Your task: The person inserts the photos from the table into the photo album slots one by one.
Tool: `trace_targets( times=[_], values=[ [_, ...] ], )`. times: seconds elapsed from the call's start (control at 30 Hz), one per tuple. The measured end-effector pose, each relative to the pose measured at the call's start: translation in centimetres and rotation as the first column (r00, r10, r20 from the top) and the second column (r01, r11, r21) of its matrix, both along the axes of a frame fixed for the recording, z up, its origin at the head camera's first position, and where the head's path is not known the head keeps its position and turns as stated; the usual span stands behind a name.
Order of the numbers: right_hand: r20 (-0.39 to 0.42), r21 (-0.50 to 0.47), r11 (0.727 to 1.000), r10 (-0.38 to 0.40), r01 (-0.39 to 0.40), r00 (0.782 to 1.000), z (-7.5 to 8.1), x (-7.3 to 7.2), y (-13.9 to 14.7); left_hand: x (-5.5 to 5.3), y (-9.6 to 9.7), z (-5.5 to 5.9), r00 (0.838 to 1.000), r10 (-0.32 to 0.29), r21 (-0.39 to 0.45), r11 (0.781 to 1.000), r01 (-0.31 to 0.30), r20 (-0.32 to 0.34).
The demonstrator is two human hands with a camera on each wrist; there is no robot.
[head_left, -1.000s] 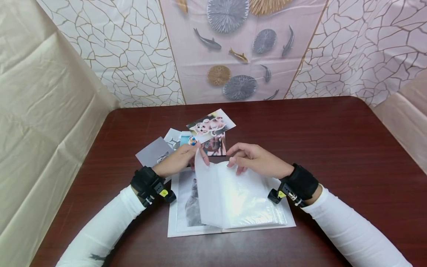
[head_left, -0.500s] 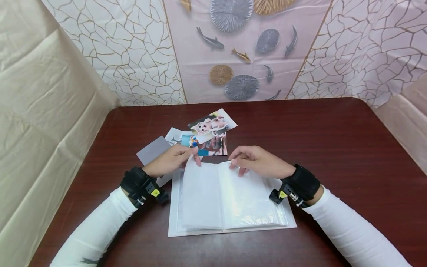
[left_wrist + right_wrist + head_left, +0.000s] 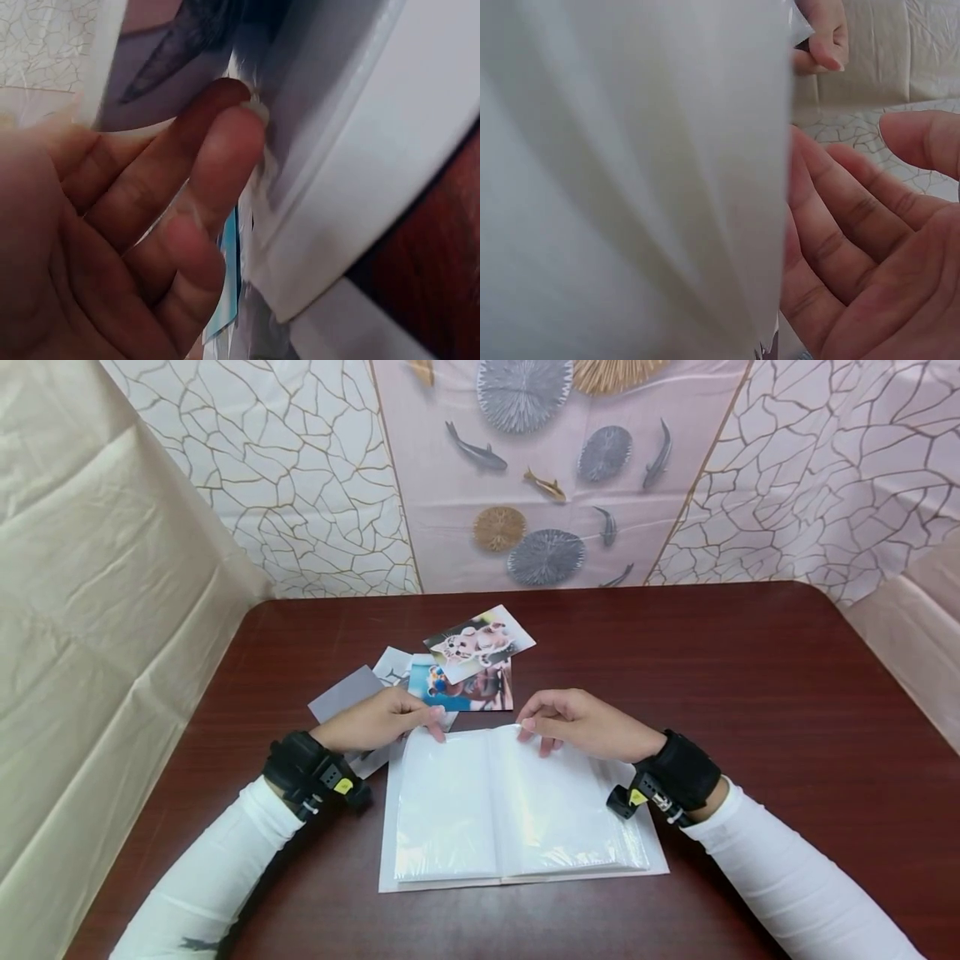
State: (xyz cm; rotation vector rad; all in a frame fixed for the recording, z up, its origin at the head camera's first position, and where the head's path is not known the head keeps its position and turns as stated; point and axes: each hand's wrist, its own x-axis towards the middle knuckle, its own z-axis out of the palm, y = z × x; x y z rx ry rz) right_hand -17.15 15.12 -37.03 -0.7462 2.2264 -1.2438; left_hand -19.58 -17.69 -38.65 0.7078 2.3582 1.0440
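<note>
A white photo album (image 3: 450, 810) lies spread on the table, with blank clear-pocket pages on both sides. My left hand (image 3: 386, 720) is at the top left corner of the left page, pinching the page edge (image 3: 337, 165) between thumb and finger; the left wrist view shows its fingertips at the plastic. My right hand (image 3: 581, 722) rests at the top edge of the right page, fingers loosely bent. In the right wrist view those fingers (image 3: 840, 225) lie partly behind a pale page (image 3: 630, 180), thumb apart from it.
Several loose photos overlap beyond the album: a pink animal print (image 3: 480, 643), a blue-edged one (image 3: 450, 689) and a grey one (image 3: 345, 692), partly beneath my left hand. The dark red-brown table (image 3: 712, 660) ends at a patterned cloth backdrop (image 3: 300, 485).
My left hand has brought a page over to the left and down, covering the grey animal picture on that side. The right hand has hardly moved.
</note>
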Motion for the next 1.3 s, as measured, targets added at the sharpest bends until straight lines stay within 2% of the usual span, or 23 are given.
trace_targets(
  times=[0.3, 0.43, 0.57, 0.8, 0.93, 1.07, 1.3],
  values=[
    [-0.004, 0.017, 1.000, 0.003, -0.003, 1.000, 0.0, -0.3, 0.1, -0.1, -0.5, 0.0, 0.997, -0.069, 0.011, 0.998, 0.069, -0.030],
    [-0.017, 0.021, 1.000, 0.019, -0.019, 1.000, 0.0, -0.5, -0.1, 0.0, -0.5, -0.1, 0.991, -0.100, -0.002, 0.995, 0.100, -0.087],
    [-0.042, 0.034, 0.998, 0.058, -0.056, 0.997, 0.4, -1.0, -0.6, 0.5, -0.1, 0.3, 0.980, -0.116, -0.066, 0.992, 0.106, -0.162],
    [-0.124, 0.102, 0.990, 0.113, -0.101, 0.986, 1.1, -2.5, -1.5, 1.5, 0.6, 1.1, 0.946, -0.153, -0.193, 0.976, 0.100, -0.285],
    [-0.184, 0.192, 0.978, 0.120, -0.084, 0.976, 1.4, -3.4, -2.0, 2.1, 1.0, 1.3, 0.927, -0.164, -0.266, 0.961, 0.074, -0.337],
    [-0.243, 0.294, 0.954, 0.137, -0.062, 0.960, 1.8, -4.5, -2.6, 2.7, 1.4, 1.6, 0.897, -0.194, -0.328, 0.943, 0.059, -0.396],
    [-0.333, 0.410, 0.912, 0.153, -0.003, 0.930, 2.0, -6.8, -3.7, 3.5, 2.0, 1.8, 0.840, -0.228, -0.405, 0.914, 0.010, -0.493]
  ],
)
